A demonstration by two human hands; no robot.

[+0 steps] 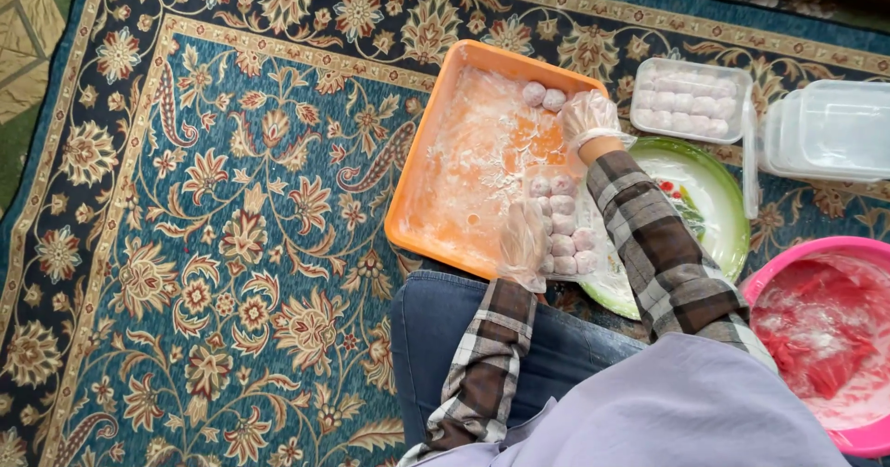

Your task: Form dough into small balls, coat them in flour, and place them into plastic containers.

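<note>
I see the rug (232,244) running off every edge, so its full pattern is cut off. The pink bowl (816,254) at lower right is cropped by the frame; its inside is smeared red and white, and I can't tell what that is. The green plate (732,207) is mostly covered by my right sleeve and the small box, only its far rim showing. The stacked empty boxes (834,128) at upper right are cut by the edge, and I can't count them.

The orange tray (417,179) lies ahead of my knee, floured white across its floor, with two pale pink balls (543,96) left in its far corner. A filled box (691,99) of the same balls sits beyond the plate.

The small box (561,226), clear plastic, rests between tray and plate, partly packed with balls in two rows, dusty with flour.

My left hand (522,243), in a thin clear glove, is closed on the small box's near left edge. My right hand (588,116), gloved too, hovers at the two balls in the tray; the glove blurs the fingers, so I can't tell whether they're pinched or spread.
</note>
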